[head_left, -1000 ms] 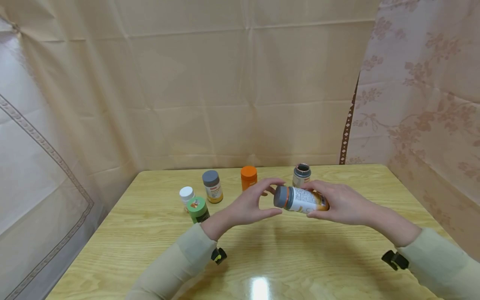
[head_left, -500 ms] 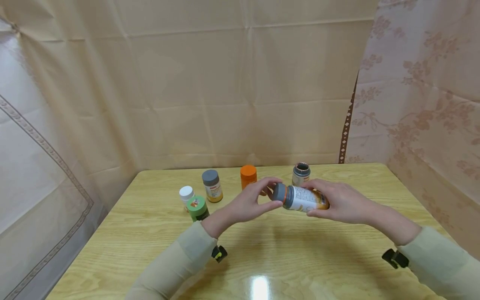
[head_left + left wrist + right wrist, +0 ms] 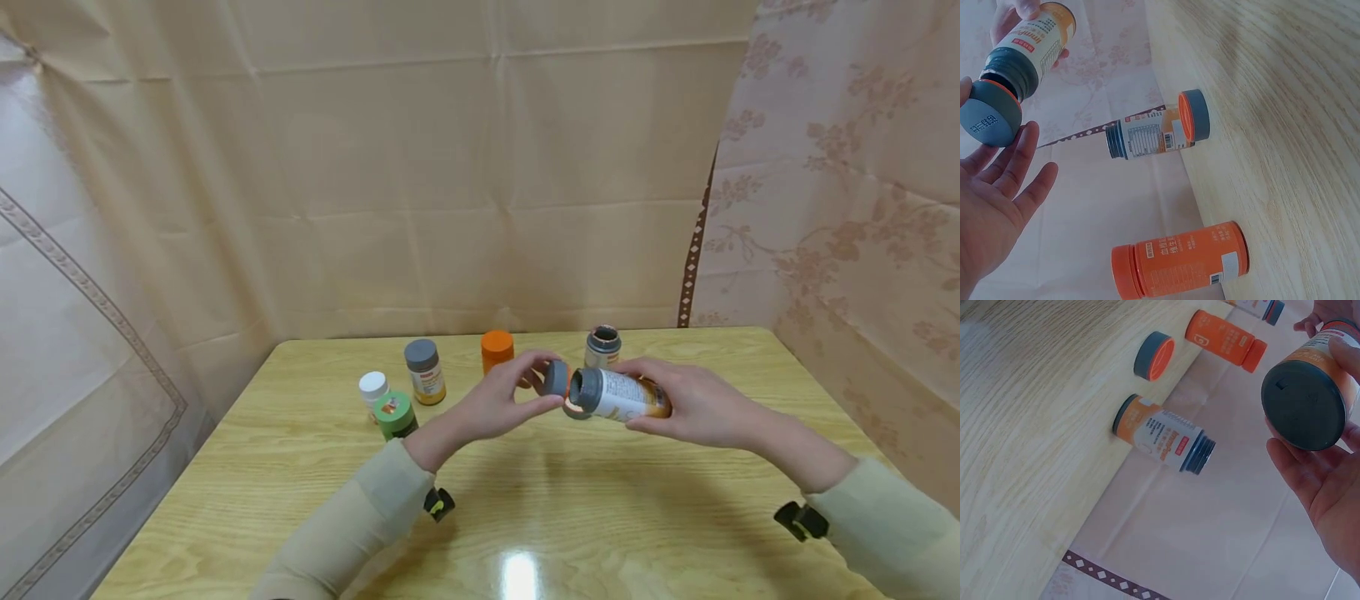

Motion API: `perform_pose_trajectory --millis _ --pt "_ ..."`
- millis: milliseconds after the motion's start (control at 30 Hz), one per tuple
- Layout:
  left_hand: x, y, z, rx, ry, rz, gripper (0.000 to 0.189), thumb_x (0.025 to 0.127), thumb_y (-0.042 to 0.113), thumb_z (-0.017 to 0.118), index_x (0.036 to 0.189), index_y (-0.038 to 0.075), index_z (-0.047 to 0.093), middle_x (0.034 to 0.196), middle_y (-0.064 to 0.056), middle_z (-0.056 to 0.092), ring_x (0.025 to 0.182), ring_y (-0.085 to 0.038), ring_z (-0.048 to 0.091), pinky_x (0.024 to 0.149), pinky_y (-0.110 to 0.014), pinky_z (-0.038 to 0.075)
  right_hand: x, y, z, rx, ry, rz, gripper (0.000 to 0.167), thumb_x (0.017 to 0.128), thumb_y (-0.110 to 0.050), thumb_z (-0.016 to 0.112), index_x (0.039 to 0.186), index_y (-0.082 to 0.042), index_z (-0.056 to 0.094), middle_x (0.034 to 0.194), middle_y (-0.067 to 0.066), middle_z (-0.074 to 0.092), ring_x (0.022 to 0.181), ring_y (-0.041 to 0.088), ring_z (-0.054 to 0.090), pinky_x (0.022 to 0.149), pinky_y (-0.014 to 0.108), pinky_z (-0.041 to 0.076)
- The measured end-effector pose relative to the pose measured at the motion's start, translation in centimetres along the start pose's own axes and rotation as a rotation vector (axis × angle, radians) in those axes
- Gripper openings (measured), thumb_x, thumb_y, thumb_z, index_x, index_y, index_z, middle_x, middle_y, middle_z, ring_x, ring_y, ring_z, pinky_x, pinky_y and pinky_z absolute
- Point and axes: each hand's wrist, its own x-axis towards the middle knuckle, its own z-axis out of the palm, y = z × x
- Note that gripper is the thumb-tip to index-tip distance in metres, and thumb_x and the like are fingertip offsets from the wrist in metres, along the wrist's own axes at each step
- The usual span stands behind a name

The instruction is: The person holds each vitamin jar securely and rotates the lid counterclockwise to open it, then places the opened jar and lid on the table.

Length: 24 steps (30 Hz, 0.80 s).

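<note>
My left hand pinches a grey screw cap with an orange inner rim between thumb and fingers. In my right hand is a supplement bottle with a white and orange label, tipped on its side above the table. Its dark threaded mouth faces the cap, a small gap apart in the head view. The left wrist view shows the cap right at the bottle's neck. Behind the right hand an uncapped bottle of the same kind stands upright, partly covered by that hand.
Another grey cap lies on the wooden table, orange inside up. An orange bottle stands behind my left hand. Farther left are a grey-capped bottle, a white-capped bottle and a green-capped one. Curtains hang around the table.
My left fingers closed on the cap, which has come off the bottle. My right hand has drawn the bottle slightly right, showing its open mouth and the cap on the table behind.
</note>
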Motion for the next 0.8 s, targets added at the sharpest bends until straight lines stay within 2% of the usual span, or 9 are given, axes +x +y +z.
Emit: perform_pose_trajectory --millis 367,567,800 --pt "0.9 -1.0 0.1 0.001 0.013 0.000 0.050 0.092 0.029 0.069 0.134 0.013 0.049 0.112 0.001 0.059 0.096 -0.010 0.057 0.087 -0.026 0.047 -0.9 2.0 -0.1 0.051 0.024 0.050 0.058 0.080 -0.030 0.081 0.130 -0.014 0.054 0.107 -0.002 0.061 0.084 0.011 0.055 0.067 0.031 0.048" --pt "1.7 -1.7 0.4 0.004 -0.019 -0.030 0.049 0.091 0.032 0.070 0.132 0.016 0.048 0.111 0.005 0.058 0.097 -0.010 0.056 0.084 -0.029 0.047 -1.5 3.3 -0.4 0.091 0.031 0.095 0.060 0.079 -0.024 0.083 0.130 -0.010 0.054 0.110 0.003 0.062 0.087 0.015 0.056 0.069 0.032 0.049" --pt "2.7 -2.0 1.0 -0.005 -0.073 -0.023 0.049 0.089 0.027 0.073 0.128 0.015 0.046 0.108 0.003 0.059 0.098 -0.009 0.056 0.091 -0.042 0.048 -2.2 5.2 -0.6 0.083 0.050 0.125 0.058 0.077 -0.016 0.083 0.127 -0.003 0.055 0.107 0.006 0.063 0.090 0.019 0.059 0.070 0.034 0.052"
